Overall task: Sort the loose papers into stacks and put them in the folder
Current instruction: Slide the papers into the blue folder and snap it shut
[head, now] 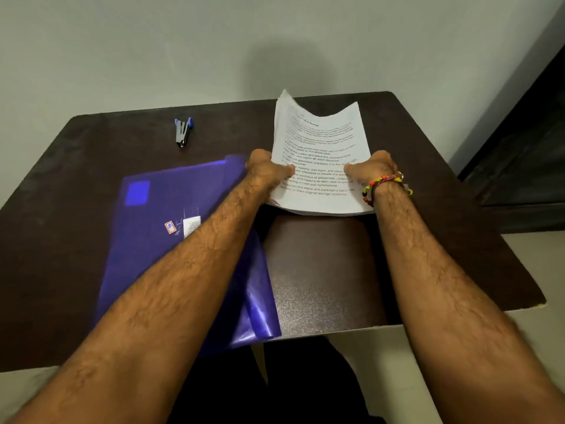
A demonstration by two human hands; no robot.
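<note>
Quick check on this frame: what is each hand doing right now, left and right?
Left hand: grip closed on the left edge of the paper stack.
Right hand: grip closed on the stack's right edge.

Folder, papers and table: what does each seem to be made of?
Folder: likely thin plastic film, translucent blue, glossy highlights near its front edge.
Papers: white printed office paper, matte, curling at the top.
Table: dark brown, probably laminate, with a fine speckled sheen.

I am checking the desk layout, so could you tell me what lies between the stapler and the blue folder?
In the head view, only bare dark table lies between the stapler and the blue folder; nothing sits in that stretch.
</note>
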